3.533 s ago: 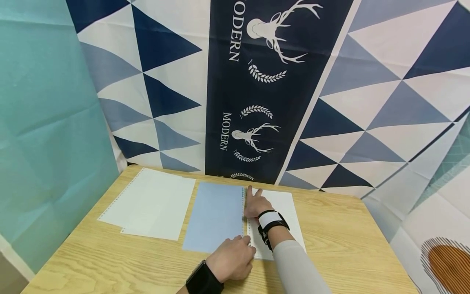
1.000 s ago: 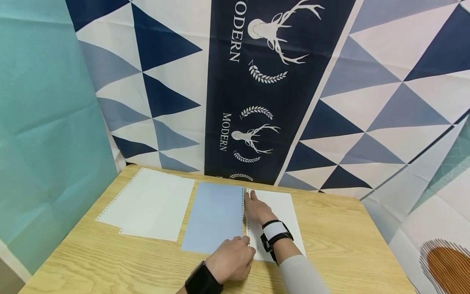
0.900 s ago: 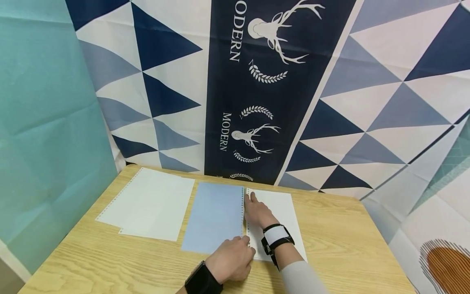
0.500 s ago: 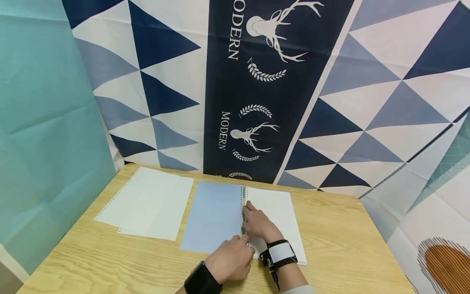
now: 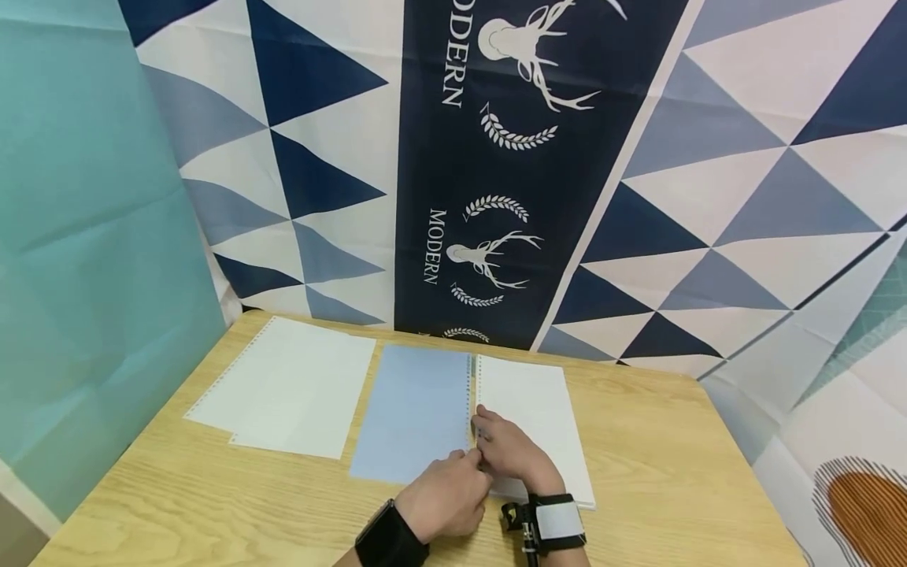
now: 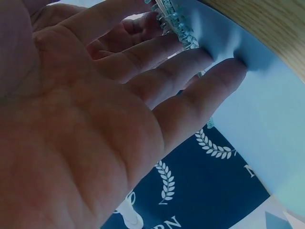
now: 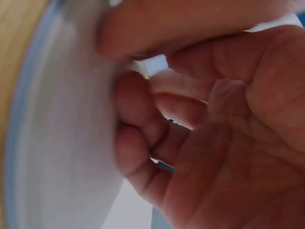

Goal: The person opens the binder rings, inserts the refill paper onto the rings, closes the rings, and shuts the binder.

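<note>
Where both hands meet, binder spine [image 5: 471, 409] under right hand [image 5: 512, 457] curled, left hand [image 5: 446, 498] flat-fingered.

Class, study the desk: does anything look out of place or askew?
Yes: loose punched sheets lie left of the open binder, unevenly stacked, lower sheet's edge sticking out. Both hands rest at the binder's rings.
</note>
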A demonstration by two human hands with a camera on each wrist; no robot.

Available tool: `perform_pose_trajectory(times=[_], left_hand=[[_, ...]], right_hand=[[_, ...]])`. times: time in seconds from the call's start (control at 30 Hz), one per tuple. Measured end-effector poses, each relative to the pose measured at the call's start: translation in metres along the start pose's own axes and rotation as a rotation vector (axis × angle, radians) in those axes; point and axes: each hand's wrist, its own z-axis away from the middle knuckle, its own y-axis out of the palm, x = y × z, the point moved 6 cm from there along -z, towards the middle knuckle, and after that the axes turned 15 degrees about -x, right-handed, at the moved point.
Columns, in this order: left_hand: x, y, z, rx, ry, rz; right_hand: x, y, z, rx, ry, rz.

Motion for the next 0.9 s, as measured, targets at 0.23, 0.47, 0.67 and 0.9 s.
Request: perform_pose_trajectory(times=[0.23, 0.47, 0.67, 0.9], left_hand=[[0.002, -0.001, -0.001, 0.009, -0.003, 0.008], [0.004, -0.002, -0.004, -0.002, -0.028, 0.012], [0.005, -0.001, -0.002, 0.058, -0.033, 0.087], [0.006, 0.002, 0.005, 0.184, -0.096, 0.107]], right_hand=[[0.000, -0.011, 0.009, 0.170, -0.015, 0.039], [-0.006, -0.022, 0.018, 0.272, 0.016, 0.018], [-0.011, -0.026, 0.021, 0.266, 0.015, -0.030], [-0.015, -0.023, 0.018, 0.201, 0.002, -0.060]])
